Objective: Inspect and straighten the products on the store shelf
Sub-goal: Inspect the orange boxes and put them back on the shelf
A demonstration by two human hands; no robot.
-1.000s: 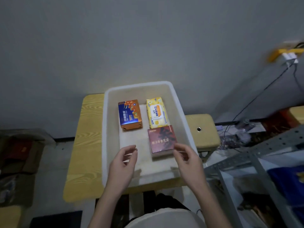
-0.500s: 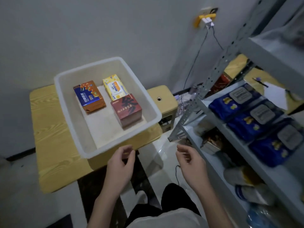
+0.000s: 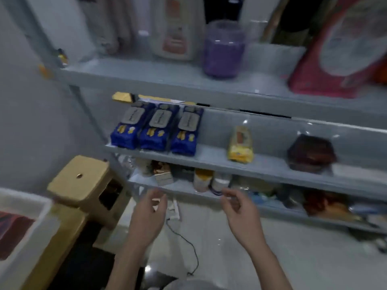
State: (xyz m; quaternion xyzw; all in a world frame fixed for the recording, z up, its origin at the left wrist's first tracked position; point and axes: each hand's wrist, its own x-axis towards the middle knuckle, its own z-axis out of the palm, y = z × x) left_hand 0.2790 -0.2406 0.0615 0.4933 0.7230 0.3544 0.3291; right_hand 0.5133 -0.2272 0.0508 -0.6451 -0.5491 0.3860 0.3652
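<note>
A grey metal shelf rack fills the view. Three blue packs stand side by side on its middle shelf, with a yellow pack and a dark red box further right. My left hand and my right hand hover in front of the lower shelf, fingers loosely curled, holding nothing. Small jars and boxes sit on that lower shelf just beyond my fingertips.
A purple jar, a white bottle and a pink bag stand on the top shelf. A yellow stool is at the left. The white bin sits on the wooden table at lower left. A black cable lies on the floor.
The view has swung right from the bin on the table to the shelf rack. Both hands stayed empty and now hover in front of the lower shelf.
</note>
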